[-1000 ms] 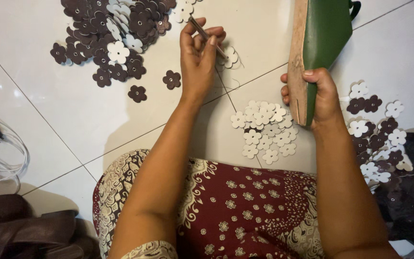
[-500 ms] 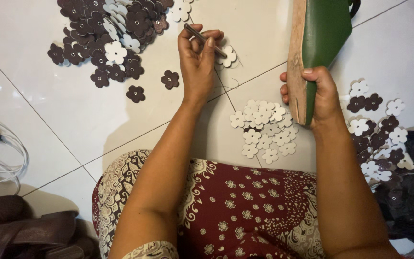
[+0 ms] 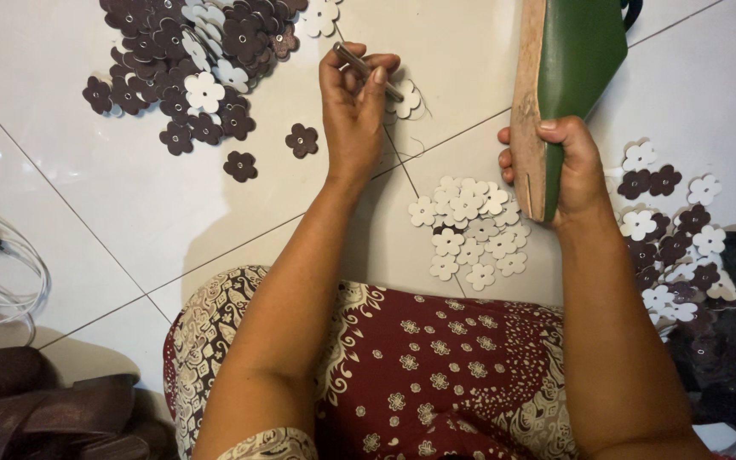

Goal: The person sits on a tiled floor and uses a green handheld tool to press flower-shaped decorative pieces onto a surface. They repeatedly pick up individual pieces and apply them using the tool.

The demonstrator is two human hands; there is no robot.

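Thin metal awl-like tool pinched in left hand, grip clamped on its shaft, long axis slanting down-right toward a white flower-shaped cutout on the white tiled floor just beside the fingertips. Right hand clamped around upright green sandal sole with tan edge, well apart. Cluster of white flowers lies between hands; dark brown flower pile sits upper left.

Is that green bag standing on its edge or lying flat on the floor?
On edge. The green bag is gripped by the right hand, its tan side facing the left hand.
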